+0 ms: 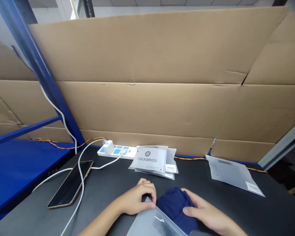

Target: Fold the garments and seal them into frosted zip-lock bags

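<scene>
Near the bottom middle, my left hand [140,198] pinches the upper corner of a frosted plastic zip bag [149,221] between thumb and fingers. Just right of it, my right hand [201,209] grips a folded piece of navy blue fabric [175,206], thumb on top and fingers behind. The fabric lies against the far side of the bag's zip edge. The bag's lower part runs out of the picture, and whether any of the fabric is inside it I cannot tell.
Behind my hands lies a stack of ROCKBROS bags [149,160] by a white power strip [130,151]. To the left are a phone [70,186] and a loose white cable [81,177]. Another frosted bag [232,173] lies right. Cardboard [162,108] walls the back.
</scene>
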Tool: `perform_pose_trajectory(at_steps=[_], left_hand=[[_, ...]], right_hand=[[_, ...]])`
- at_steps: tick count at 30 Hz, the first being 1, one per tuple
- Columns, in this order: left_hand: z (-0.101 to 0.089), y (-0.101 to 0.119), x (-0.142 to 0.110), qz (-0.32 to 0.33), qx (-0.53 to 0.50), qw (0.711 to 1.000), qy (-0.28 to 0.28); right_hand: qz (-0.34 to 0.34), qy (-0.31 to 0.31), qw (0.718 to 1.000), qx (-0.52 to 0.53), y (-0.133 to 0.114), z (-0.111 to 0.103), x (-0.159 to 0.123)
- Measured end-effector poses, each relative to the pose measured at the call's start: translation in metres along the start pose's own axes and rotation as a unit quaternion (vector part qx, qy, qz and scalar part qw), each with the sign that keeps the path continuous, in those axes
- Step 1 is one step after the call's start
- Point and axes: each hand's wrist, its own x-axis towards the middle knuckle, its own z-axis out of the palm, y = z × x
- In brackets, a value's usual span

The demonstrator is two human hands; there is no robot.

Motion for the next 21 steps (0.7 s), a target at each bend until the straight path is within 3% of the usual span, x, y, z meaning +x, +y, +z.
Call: perform_pose_trajectory(at_steps=[4,15,21], left_hand=[[0.012,0.003,0.004,-0.013,-0.008,1.0,0.021],[0.02,0.007,0.008,0.008,-0.054,0.998,0.027],[0.019,0.009,0.008,-0.018,-0.025,0.995,0.094]], right_hand=[[0.053,-0.033,0.998,0.005,-0.004,0.001,-0.005],[-0.013,-0.107,0.993,-0.046,-0.013,0.016,-0.001],[-0.073,0.083,0.993,-0.029,-0.002,0.016,0.009]])
